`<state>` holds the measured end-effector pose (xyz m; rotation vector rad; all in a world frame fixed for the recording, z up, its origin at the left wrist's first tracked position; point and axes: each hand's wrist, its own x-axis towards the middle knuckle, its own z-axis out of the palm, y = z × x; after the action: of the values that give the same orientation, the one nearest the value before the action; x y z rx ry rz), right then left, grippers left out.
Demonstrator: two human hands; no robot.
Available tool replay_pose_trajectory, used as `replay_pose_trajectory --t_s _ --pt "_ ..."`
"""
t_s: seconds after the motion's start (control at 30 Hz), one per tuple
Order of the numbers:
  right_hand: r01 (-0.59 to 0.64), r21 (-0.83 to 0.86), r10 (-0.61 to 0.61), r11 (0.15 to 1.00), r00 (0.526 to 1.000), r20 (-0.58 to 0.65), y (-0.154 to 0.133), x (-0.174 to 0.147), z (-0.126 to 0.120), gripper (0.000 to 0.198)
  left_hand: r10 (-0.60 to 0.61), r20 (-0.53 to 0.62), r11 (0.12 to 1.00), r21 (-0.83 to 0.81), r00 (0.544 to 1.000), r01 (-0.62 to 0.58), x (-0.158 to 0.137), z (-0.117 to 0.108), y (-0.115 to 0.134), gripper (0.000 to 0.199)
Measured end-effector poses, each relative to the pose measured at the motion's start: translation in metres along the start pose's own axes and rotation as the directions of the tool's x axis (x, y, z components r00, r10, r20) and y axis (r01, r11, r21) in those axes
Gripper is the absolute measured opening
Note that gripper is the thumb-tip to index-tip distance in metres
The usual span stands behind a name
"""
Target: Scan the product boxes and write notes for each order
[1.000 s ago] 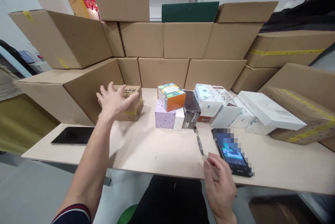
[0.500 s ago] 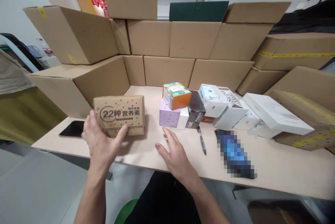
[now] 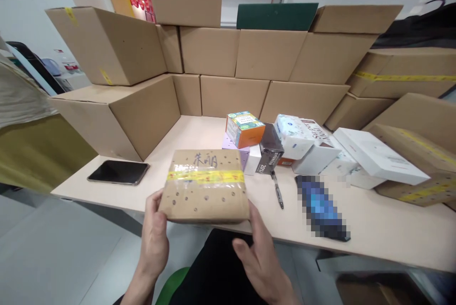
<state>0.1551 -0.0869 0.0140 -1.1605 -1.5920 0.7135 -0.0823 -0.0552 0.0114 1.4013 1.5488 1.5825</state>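
A small brown cardboard box is tilted toward me above the table's front edge, showing yellow tape, handwritten characters and printed spots. My left hand grips its lower left corner, thumb on the near side. Against its right side press the fingers of my right hand, partly hidden behind it, while that thumb stands off below. Just behind the box, an orange carton rests on a lilac box, which the held box partly covers. Close by stand a white carton and a dark carton.
A phone lies at the left of the table. To the right are a pen, a pixelated dark object and several white boxes. Large cardboard boxes wall the back and sides.
The small box has moved right and toward me and turned, its taped face now showing instead of the printed one. My right hand has come onto its right side. The phone is uncovered.
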Motion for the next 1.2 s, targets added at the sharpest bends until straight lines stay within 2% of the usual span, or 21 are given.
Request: replay_pose_trajectory --t_s 0.1,0.2,0.3,0.4,0.57,0.73,1.0,1.2 --pt "-0.117 0.22 0.139 0.968 0.986 -0.088 0.007 -0.03 -0.019 0.078 0.009 0.1 0.984 -0.177 0.995 0.009 -0.018 0.021 0.013 0.062" --pt "-0.109 0.398 0.217 0.911 0.947 -0.236 0.015 -0.04 -0.033 0.08 0.11 0.251 0.948 -0.317 0.962 -0.025 -0.028 0.04 0.018 0.056" --pt "-0.095 0.357 0.228 0.929 0.907 -0.353 0.026 -0.036 -0.044 0.065 0.183 0.375 0.932 -0.361 0.909 -0.039 -0.032 0.053 0.007 0.062" --pt "-0.168 0.283 0.263 0.944 0.902 -0.343 0.036 -0.029 -0.05 0.047 0.184 0.431 0.963 -0.26 0.883 -0.074 -0.034 0.059 -0.008 0.064" --pt "-0.19 0.28 0.267 0.941 0.925 -0.271 0.046 -0.028 -0.047 0.047 0.152 0.432 0.987 -0.107 0.889 -0.117 -0.034 0.061 -0.016 0.061" --pt "-0.243 0.221 0.298 0.944 0.918 -0.261 0.049 -0.028 -0.046 0.05 0.157 0.417 0.987 -0.031 0.895 -0.159 -0.032 0.062 -0.011 0.057" --pt "-0.244 0.012 0.237 0.97 0.928 -0.287 0.041 -0.018 -0.049 0.043 0.139 0.438 0.99 -0.061 0.888 -0.125 -0.026 0.066 -0.014 0.059" --pt "-0.309 -0.053 0.287 0.95 0.925 -0.248 0.042 -0.016 -0.05 0.043 0.148 0.416 0.989 -0.045 0.897 -0.143 -0.024 0.065 -0.016 0.061"
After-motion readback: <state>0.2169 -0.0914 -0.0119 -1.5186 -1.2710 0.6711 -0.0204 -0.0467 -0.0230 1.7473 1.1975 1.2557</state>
